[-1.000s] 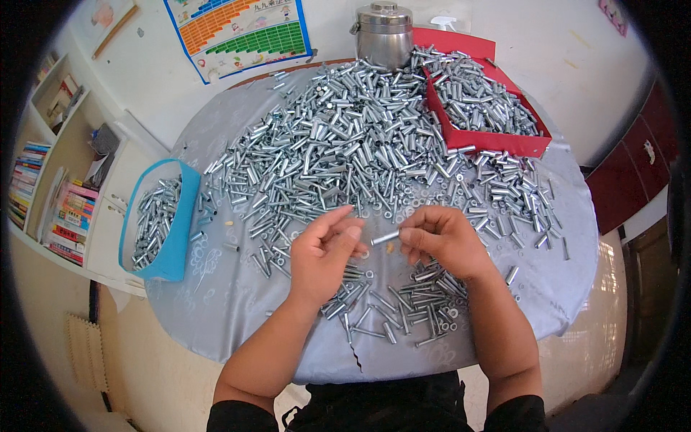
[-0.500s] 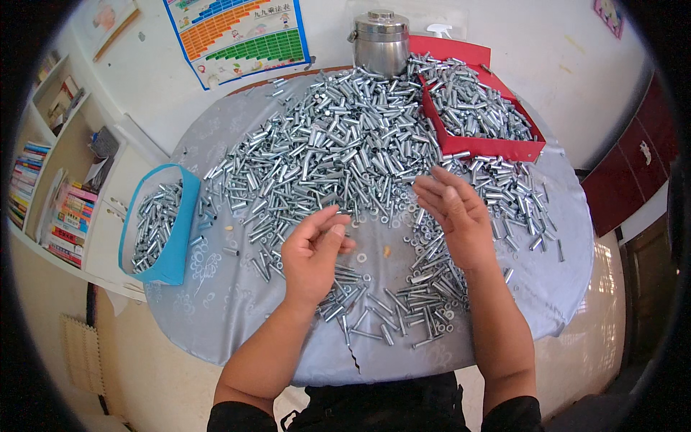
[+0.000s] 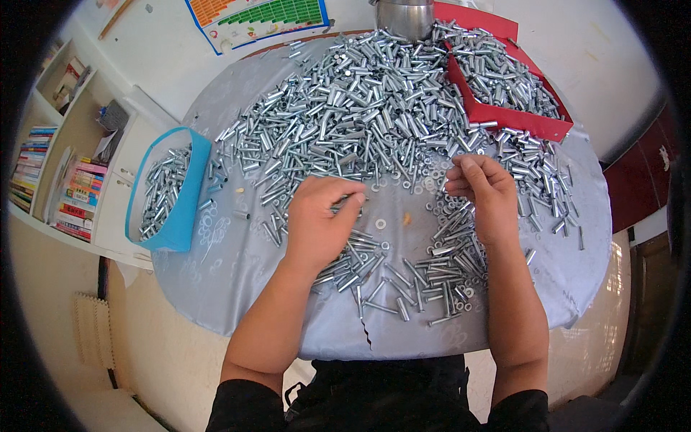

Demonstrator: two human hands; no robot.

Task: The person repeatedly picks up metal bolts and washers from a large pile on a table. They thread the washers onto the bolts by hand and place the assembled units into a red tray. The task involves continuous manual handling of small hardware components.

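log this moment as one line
left hand: by heap of silver metal cylinders | right hand: near flat silver metal washers | both grips unclear | blue open bin at left

nearest me, slim silvery bolts (image 3: 455, 272) lie crisscrossed in a loose pile with flat, ring-shaped washers (image 3: 468, 292), while beyond my left hand (image 3: 320, 216) and right hand (image 3: 489, 201) shiny sleeves (image 3: 345, 115) spread in a big, jumbled heap (image 3: 374, 93).

left hand (image 3: 320, 223), curled, beside the heap of metal sleeves and bolts (image 3: 360, 108). right hand (image 3: 489, 194), loosely bent, near loose washers (image 3: 434, 178). blue bin (image 3: 194, 191), left, and red box (image 3: 536, 127), upper right: both holding metal fasteners (image 3: 507, 81). steel canister (image 3: 405, 18), behind.
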